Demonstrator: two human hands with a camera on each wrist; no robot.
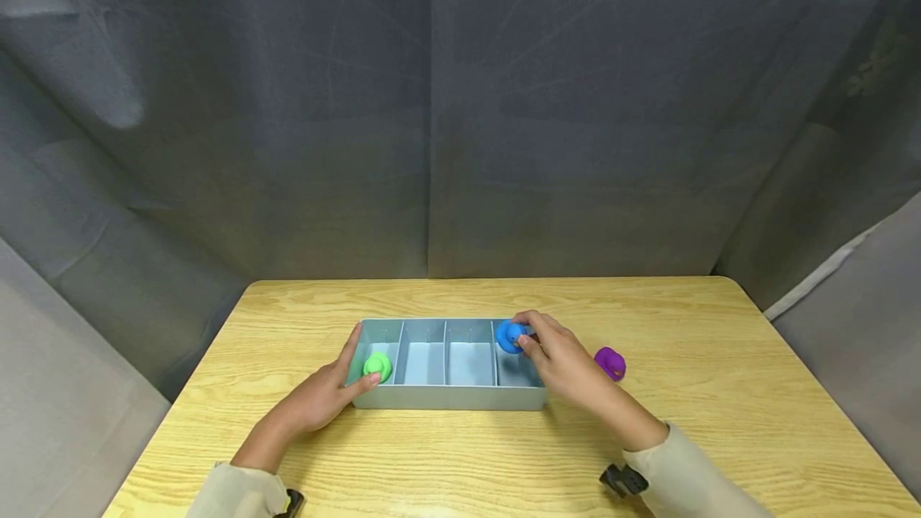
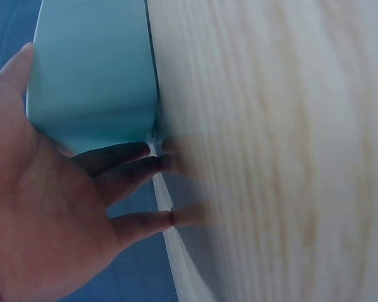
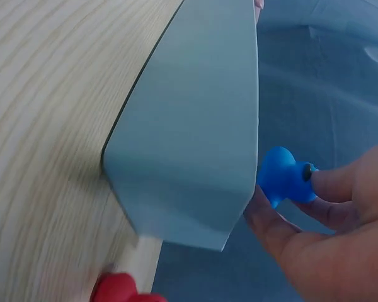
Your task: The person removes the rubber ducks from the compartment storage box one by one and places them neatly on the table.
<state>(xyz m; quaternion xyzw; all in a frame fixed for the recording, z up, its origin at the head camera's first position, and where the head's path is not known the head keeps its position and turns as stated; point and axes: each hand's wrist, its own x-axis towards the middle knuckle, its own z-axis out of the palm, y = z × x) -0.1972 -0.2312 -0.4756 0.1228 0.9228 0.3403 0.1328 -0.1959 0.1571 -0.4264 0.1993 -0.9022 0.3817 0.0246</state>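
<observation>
My right hand (image 1: 564, 358) pinches a blue rubber duck (image 1: 510, 336) between thumb and fingers. The duck is over the rightmost compartment of a grey-blue divided box (image 1: 449, 399); in the right wrist view, the blue duck (image 3: 283, 176) shows beside the box's rim. Spread at the box's left end, my left hand (image 1: 320, 398) has its thumb over the front rim and its index finger along the left side. Its lower fingers (image 2: 138, 224) are nearly straight, tips at the table. A green rubber duck (image 1: 377, 366) sits in the leftmost compartment, close to the left thumb.
On the wooden table (image 1: 446, 462), a purple duck-like toy (image 1: 610, 363) lies to the right of the box. A red-looking rounded object (image 3: 120, 289) is cut off at the bottom of the right wrist view. Grey curtains (image 1: 432, 118) stand behind the table and at its sides.
</observation>
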